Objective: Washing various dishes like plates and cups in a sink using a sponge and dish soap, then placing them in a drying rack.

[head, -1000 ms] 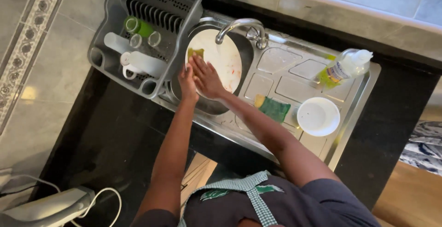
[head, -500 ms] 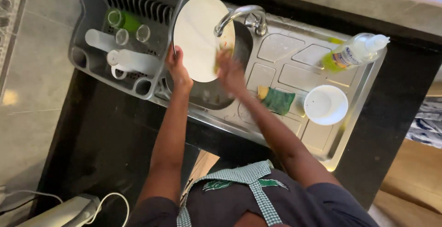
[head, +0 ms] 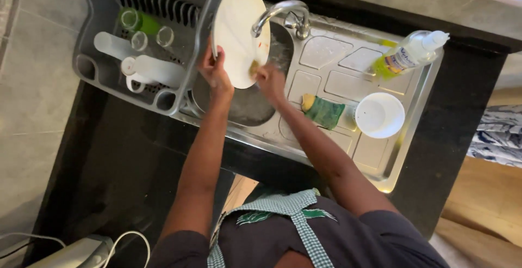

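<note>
The dark table [head: 109, 154] fills the lower left and runs under a steel sink [head: 348, 56] with a ribbed drainboard across the middle of the frame. A grey dish rack [head: 95, 56] sits at upper left, holding cups and a white mug [head: 147, 72]. Above the round basin [head: 250, 105], just below the curved tap [head: 280, 12], a white plate [head: 236, 31] stands on edge, its long axis running from upper centre down toward the basin and its face turned to the right.

The left hand [head: 215, 75] is closed on the plate's lower left rim, a firm grip right beside the rack's edge. The right hand [head: 270, 78] is at the plate's lower right, its grip closed on a small yellowish scrubber [head: 253, 68] pressed to the plate's face. Both hands touch the plate; the tap spout crowds its upper right, while the basin lies open below.

On the drainboard to the right lie a white bowl [head: 379, 114], a green-and-yellow sponge [head: 324, 110] and, upper right, a tipped bottle of yellow-green dish liquid [head: 410, 55].
</note>
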